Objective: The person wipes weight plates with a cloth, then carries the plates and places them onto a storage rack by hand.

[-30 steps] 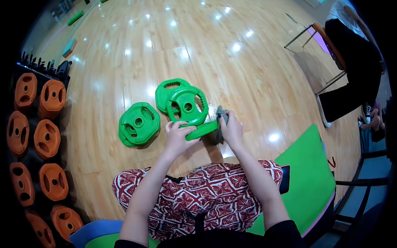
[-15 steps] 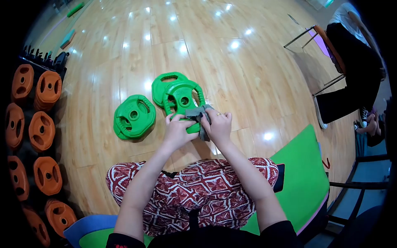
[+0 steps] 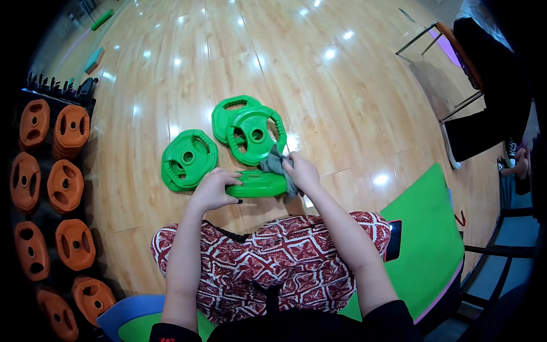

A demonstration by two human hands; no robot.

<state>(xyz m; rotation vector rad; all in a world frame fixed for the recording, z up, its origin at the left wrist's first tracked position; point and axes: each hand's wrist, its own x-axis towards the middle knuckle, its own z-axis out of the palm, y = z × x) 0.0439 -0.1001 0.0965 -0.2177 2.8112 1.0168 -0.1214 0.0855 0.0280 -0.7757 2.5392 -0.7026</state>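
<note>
A green weight plate stands tilted on edge in front of my lap. My left hand grips its left end, fingers on top and thumb below. Closed on a grey cloth, my right hand presses at the plate's right end. Just beyond lies another green plate, partly on top of a further green plate. Separate from these, more green plates, apparently stacked, lie to the left on the floor.
Orange weight plates fill a rack on the left. A green mat and a phone are at my right. Farther right, a person in black trousers is beside a chair.
The held plate has turned to show more of its face and moved slightly left from its first position. My left hand has shifted left, and the cloth has moved along the plate's right end.
</note>
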